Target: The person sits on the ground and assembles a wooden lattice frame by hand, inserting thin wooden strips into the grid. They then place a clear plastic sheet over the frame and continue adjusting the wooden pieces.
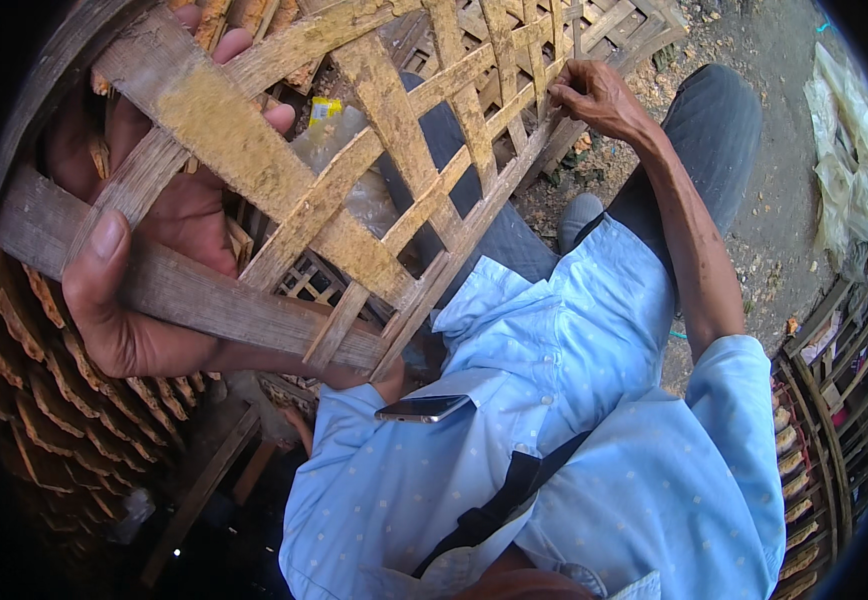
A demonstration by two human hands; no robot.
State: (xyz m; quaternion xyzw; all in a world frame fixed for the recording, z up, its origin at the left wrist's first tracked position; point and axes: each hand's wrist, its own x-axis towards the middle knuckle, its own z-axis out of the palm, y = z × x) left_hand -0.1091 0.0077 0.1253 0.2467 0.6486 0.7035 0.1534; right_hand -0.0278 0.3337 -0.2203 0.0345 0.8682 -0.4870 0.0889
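An openwork bamboo lattice panel (254, 165) with flat crossed strips and a straight wooden edge lies tilted across the upper left. Its strips are coated with yellowish-brown residue. My left hand (109, 310) grips the panel's near left side, thumb over a grey slat and fingers behind the lattice, partly hidden by the strips. At the panel's far right edge my right hand (599, 100) is closed, fingertips pinched against the rim. Whether a small piece sits between those fingertips I cannot make out.
Rows of thin brown flat pieces (64, 390) are stacked at the left. Crumpled clear plastic sheeting (849, 150) lies on the ground at right, above a slatted bamboo rack (834, 420). A phone (424, 408) pokes from my shirt pocket. A yellow packet (324, 108) shows through the lattice.
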